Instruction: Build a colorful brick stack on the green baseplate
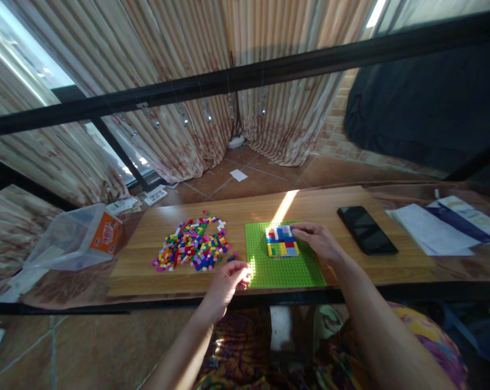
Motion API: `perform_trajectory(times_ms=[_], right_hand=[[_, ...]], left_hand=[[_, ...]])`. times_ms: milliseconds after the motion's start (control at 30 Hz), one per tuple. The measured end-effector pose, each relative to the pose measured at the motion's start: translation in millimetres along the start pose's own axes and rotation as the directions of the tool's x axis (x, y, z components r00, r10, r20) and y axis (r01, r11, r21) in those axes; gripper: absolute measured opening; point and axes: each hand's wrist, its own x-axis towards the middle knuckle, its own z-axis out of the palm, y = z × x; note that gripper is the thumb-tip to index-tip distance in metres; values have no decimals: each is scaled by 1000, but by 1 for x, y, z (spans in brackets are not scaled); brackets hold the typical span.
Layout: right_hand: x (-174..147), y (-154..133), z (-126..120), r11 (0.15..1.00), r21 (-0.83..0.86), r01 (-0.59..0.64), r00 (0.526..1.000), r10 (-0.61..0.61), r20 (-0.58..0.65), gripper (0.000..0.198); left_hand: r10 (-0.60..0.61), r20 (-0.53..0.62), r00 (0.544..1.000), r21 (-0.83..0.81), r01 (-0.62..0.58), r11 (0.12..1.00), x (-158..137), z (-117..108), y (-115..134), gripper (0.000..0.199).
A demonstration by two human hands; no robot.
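A green studded baseplate (285, 276) lies on the wooden board, right of its middle. On it stands a low, multicoloured block of toy building bricks (283, 249). My right hand (320, 244) reaches in from the right, its fingertips closed at the block's upper right corner; whatever they pinch is too small to make out. Beside the baseplate's lower left edge, my left hand (229, 284) has its thumb and fingers drawn together. Anything between those fingers is hidden. Left of the baseplate spreads a loose pile of small coloured bricks (196, 244).
A black phone (367, 230) lies on the wooden board (237, 208) at the right. Papers (436, 227) are farther right. To the left sits a clear plastic box (70, 241) with an orange label. A dark metal bar (212, 81) crosses beyond the board, with curtains behind.
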Motion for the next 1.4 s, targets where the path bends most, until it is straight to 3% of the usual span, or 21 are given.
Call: perform_trajectory(times_ms=[133,300,400,533,833,1400], right_hand=[[4,4,4,1000,-1,12,999,-12,-45,42],[4,8,9,993,-57,102,993,-106,-58,34],[1,10,10,959,-217,182,979,-198,-54,28],[-2,12,12,898,-358,255,955,-291,-51,26],[3,13,16,891,-374,258,945,-313,-93,30],[5,16,12,950,-248,188,974,-214,-80,30]], left_hand=[[207,-20,978,247,-196,949,10,14,-4,26],[497,134,858,551,-481,682,17,33,-13,40],[557,246,793,610,-573,547,21,42,-22,54],[567,313,762,664,-603,443,27,45,-33,65],[574,332,748,659,-620,426,29,42,-37,65],[595,349,724,679,-633,371,30,41,-38,65]])
